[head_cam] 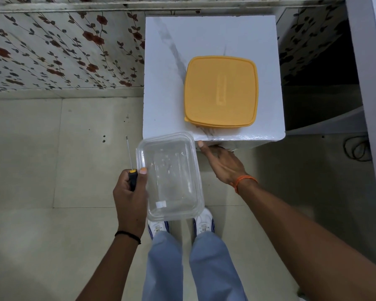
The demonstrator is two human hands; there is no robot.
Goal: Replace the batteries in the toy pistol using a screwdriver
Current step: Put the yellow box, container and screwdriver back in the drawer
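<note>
Screwdriver (130,168) in left grip (129,192) (with clear lid (172,177)), right grip (220,164) spread

Looking down at a standing person's arms, legs and white shoes on a tiled floor (30,161). The left hand (129,192) grips a screwdriver (130,168), shaft pointing away, and also holds a clear plastic container (170,177), which appears empty. The right hand (223,162) reaches forward with straight fingers (201,145) at the near edge of a white table (165,83). An orange-lidded box (220,91) sits on the table.
</note>
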